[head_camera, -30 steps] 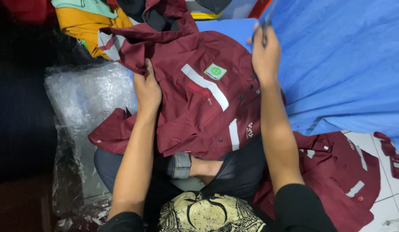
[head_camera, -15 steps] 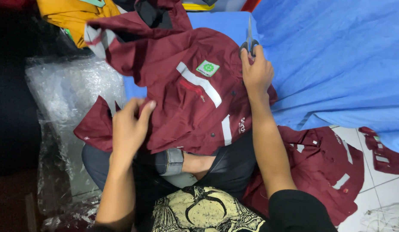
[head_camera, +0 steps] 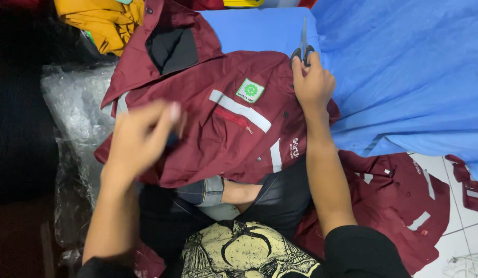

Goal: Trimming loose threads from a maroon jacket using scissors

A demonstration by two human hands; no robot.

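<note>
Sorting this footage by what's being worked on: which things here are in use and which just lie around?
In use: maroon shirt, scissors in right hand, left hand raised over the shirt.
Lying about: blue cloth, yellow garment, plastic wrap, second maroon shirt.

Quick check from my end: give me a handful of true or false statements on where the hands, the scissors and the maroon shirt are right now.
1. The right hand holds a pair of scissors. True.
2. The scissors point down toward the person's lap. False: the blades point up, away from the person, over the blue cloth.
3. The maroon shirt lies across the person's lap with its green chest patch facing up. True.
4. The left hand rests flat on the green patch. False: it is raised and blurred over the shirt's left part, away from the patch.
5. A yellow garment lies at the top left. True.
6. The floor at the right holds only blue cloth. False: another maroon garment lies there.
</note>
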